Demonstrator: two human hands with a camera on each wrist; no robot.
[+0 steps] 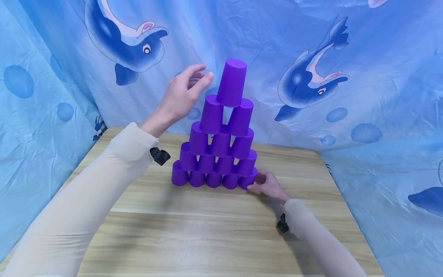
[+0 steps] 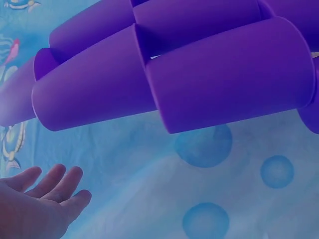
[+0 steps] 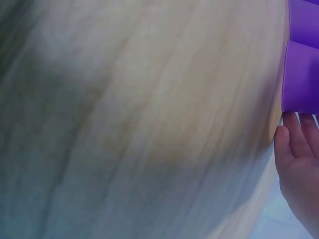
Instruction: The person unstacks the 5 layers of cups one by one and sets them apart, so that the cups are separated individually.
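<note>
Purple cups, all upside down, form a five-level pyramid (image 1: 221, 145) on the wooden table. One cup (image 1: 232, 82) makes the peak, resting across the two cups below it. My left hand (image 1: 181, 92) hovers just left of this peak, fingers loosely bent and apart from every cup. In the left wrist view the same hand (image 2: 45, 204) shows nothing in its grasp. Low on the right, my right hand (image 1: 271, 186) is at the end cup (image 1: 247, 179) of the bottom row. The right wrist view has its extended fingers (image 3: 298, 134) against that cup's side.
The wooden tabletop (image 1: 194, 238) stretches toward me in front of the pyramid. Blue cloth (image 1: 263, 23) with printed dolphins and bubbles hangs behind the table and on both sides. Small black devices sit at my left cuff (image 1: 160, 156) and right cuff (image 1: 283, 224).
</note>
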